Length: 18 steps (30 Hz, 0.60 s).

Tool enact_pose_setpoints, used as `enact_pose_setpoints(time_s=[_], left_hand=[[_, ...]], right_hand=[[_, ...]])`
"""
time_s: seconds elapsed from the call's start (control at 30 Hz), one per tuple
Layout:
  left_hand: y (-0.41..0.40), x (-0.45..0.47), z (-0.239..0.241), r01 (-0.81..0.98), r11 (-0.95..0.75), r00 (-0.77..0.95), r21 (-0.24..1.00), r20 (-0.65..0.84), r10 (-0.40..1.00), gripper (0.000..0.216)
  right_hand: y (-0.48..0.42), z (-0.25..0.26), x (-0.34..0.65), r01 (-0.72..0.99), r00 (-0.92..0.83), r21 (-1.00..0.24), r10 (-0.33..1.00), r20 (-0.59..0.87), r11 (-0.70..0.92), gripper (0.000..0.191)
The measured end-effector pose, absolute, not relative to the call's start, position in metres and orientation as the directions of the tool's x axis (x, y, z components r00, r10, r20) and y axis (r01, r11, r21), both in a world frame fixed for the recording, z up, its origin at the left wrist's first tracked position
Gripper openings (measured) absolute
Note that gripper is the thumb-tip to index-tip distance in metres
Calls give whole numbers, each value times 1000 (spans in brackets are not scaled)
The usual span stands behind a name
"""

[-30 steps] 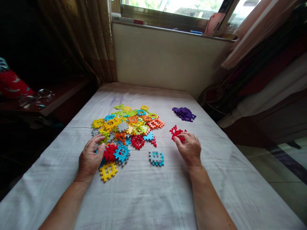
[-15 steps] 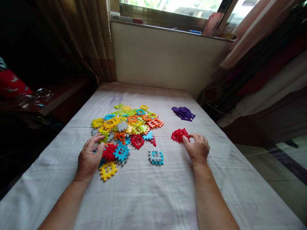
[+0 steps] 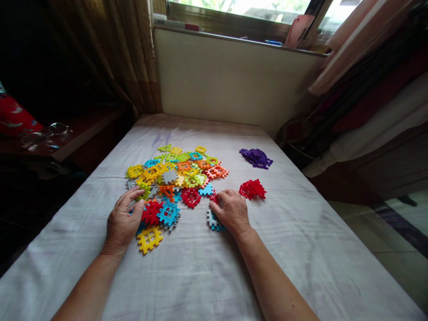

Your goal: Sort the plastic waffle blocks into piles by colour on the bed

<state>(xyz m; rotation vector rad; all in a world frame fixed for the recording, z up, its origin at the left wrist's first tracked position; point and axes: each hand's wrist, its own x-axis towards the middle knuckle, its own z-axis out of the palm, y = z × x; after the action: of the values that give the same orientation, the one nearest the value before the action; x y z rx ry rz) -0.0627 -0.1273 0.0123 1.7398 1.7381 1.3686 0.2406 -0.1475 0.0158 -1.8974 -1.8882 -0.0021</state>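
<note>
A pile of toothed plastic building tiles in yellow, blue, orange, green, grey and red lies on the cloth. My left hand rests at its near-left edge, fingers curved and thumb apart, beside a red tile and a blue window-like tile. At the pile's right end, my right hand has thumb and fingertips around a small red tile, mostly hidden by the fingers. Under that hand, a grey tile on a blue one is partly covered. A separate red heap lies just right of it.
Purple tiles form a heap farther back on the right. A yellow tile lies near the left wrist. Glasses sit on a dark side table at left. Hanging clothes are at right.
My right hand has moved left from the red heap to the small red tile at the pile's right end. My left hand has stayed almost still.
</note>
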Motion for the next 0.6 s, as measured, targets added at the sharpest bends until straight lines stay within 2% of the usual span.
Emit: enact_pose_setpoints(time_s=[0.17,0.37,0.6], left_hand=[[-127,-61,14,603,-199,-210,773,394,895,30],[-127,-62,12,604,-197,-204,772,389,898,29],[-127,-63,11,610,-199,-202,767,394,897,31]], right_hand=[[-147,14,245,943,60,-328,948,311,48,7],[-151,14,264,934,106,-355,921,375,37,8],[-156,24,304,868,343,-474,869,358,-148,12]])
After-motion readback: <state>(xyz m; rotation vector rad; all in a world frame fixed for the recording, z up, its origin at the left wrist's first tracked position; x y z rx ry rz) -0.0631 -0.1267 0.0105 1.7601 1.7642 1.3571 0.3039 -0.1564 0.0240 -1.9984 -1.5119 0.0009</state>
